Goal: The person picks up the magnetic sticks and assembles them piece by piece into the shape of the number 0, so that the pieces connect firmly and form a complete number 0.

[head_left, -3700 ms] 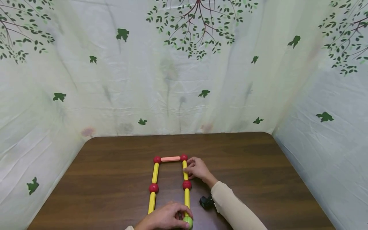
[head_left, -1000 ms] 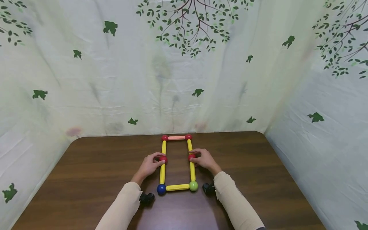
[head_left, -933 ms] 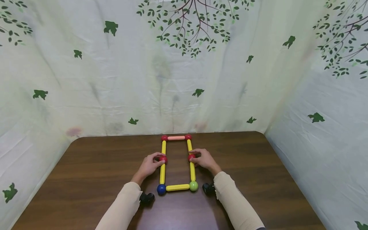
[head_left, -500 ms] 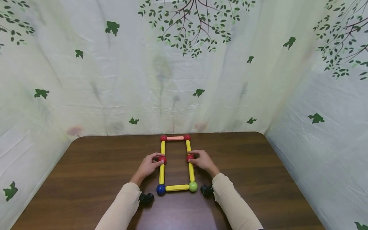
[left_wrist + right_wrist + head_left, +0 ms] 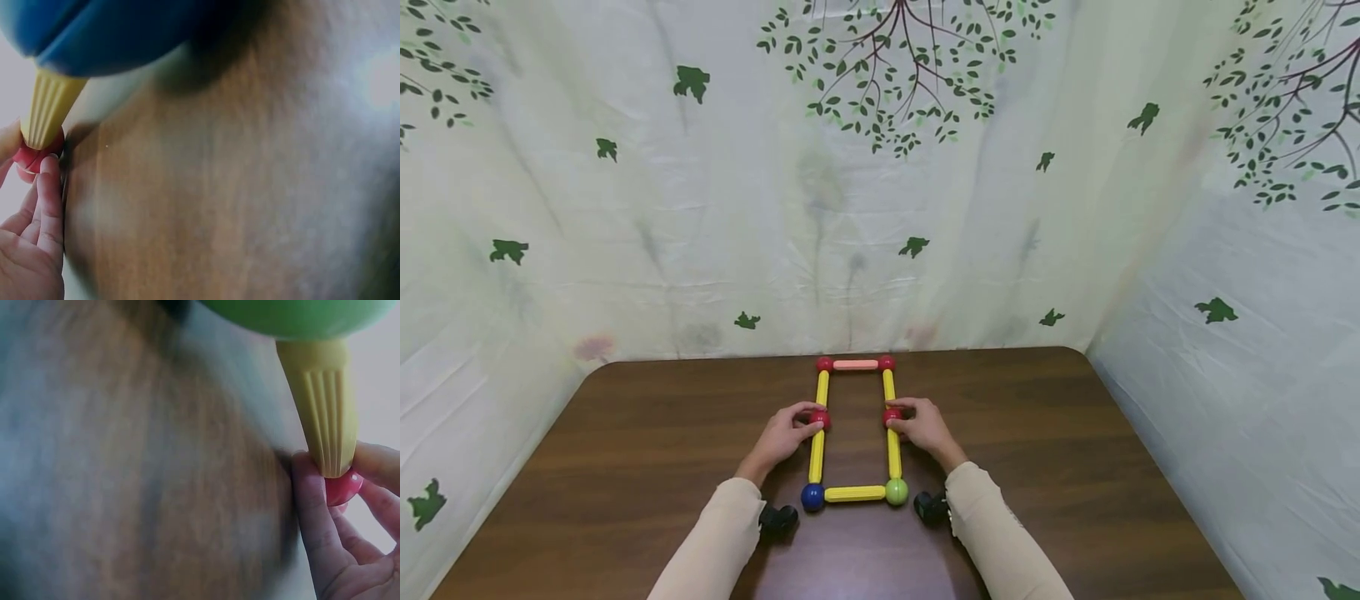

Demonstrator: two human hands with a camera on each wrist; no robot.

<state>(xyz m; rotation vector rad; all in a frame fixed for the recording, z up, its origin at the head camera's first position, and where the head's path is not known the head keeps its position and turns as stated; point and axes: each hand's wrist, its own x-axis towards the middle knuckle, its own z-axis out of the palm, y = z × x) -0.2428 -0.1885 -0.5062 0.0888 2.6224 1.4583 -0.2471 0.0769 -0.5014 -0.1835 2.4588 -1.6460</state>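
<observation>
A long rectangle of yellow rods and coloured balls lies on the table, with a pink rod [image 5: 856, 365] across its far end. My left hand [image 5: 782, 435] pinches the red ball [image 5: 820, 419] halfway along the left side. Opposite it, my right hand [image 5: 927, 427] holds the other middle red ball [image 5: 891, 415] between thumb and fingers. A blue ball [image 5: 812, 497] and a green ball [image 5: 897, 492] form the near corners, joined by a yellow rod [image 5: 855, 494]. Each wrist view shows fingers around a red ball, past a large blue ball [image 5: 112, 31] or green ball [image 5: 312, 315].
The brown wooden table [image 5: 1075, 500] ends just beyond the pink rod, where a pale leaf-printed cloth [image 5: 865, 283] hangs. Black wrist cameras [image 5: 778, 518] sit under both sleeves, beside the near corners.
The rod frame has moved away from me, toward the far edge. My left hand has gone from the green ball to a red one; my right hand from a yellow rod to the opposite red ball.
</observation>
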